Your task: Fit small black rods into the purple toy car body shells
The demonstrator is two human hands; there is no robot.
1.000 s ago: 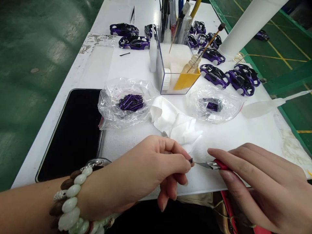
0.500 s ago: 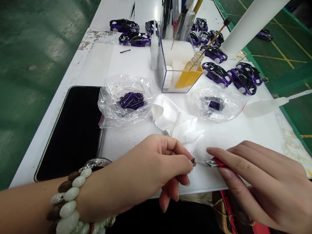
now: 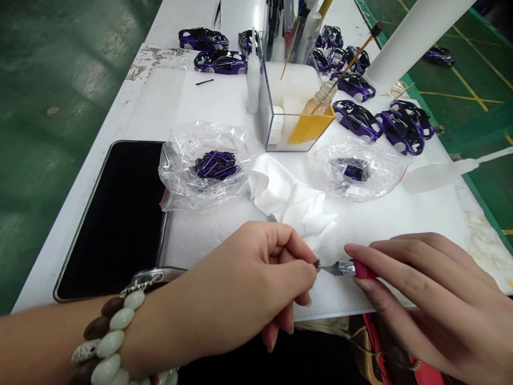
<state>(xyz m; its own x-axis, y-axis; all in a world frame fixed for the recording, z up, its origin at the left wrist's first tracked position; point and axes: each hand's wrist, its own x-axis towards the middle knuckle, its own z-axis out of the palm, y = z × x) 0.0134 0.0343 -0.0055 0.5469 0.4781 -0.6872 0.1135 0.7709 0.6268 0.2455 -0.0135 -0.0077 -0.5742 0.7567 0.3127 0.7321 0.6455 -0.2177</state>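
- At the near edge of the white table [image 3: 224,107], pinches a small dark piece [image 3: 317,263] between thumb and forefinger of the left hand [image 3: 248,289], with only a bit of it in view past the fingertips.
- Just to the right, grasps a red-handled craft knife [image 3: 363,269] in the right hand [image 3: 433,302], with the blade [image 3: 330,269] pointing left at the piece.
- Unlike half a second ago, turns more of the blade's flat into view and leaves less of the piece showing.
- By that, seems to be working the same end at a new blade angle, with neither grasp given up; cannot tell touching from just apart at the blade's tip.
- Beyond the hands, has a crumpled white tissue [image 3: 294,198] between a clear bag [image 3: 176,182] of thin purple strips at left and a second clear bag [image 3: 380,184] of small purple pieces at right.
- Farther off, has purple-and-black model car bodies [image 3: 221,62] on both sides of a clear plastic box [image 3: 267,128].
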